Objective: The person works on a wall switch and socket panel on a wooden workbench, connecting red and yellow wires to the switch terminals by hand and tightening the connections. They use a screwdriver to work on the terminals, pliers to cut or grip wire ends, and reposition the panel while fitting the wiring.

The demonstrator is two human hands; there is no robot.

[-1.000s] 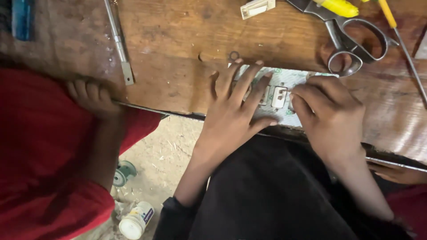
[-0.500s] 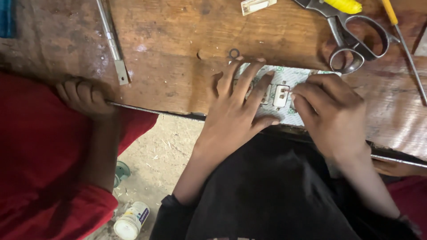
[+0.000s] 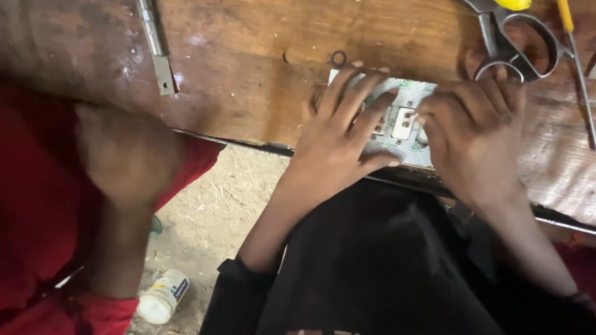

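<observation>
A white electrical socket plate [image 3: 402, 123] with a rocker switch lies flat on the wooden workbench [image 3: 248, 74], close to its near edge. My left hand [image 3: 341, 133] rests on the plate's left half with fingers spread, pressing it down. My right hand [image 3: 475, 133] covers the plate's right end, fingers curled against it; what is under them is hidden. A small metal ring [image 3: 338, 59] lies just beyond my left fingertips.
Large scissors [image 3: 506, 37] and a yellow-handled tool [image 3: 568, 31] lie at the bench's far right. A metal strip [image 3: 154, 43] lies at the far left. Another person in red [image 3: 43, 205] stands at the left, hand [image 3: 127, 155] off the edge. A small white bottle [image 3: 162, 296] lies on the sandy floor.
The view has shifted closer. The other person's hand has left the bench edge and moved down. My hands stay on the socket plate.
</observation>
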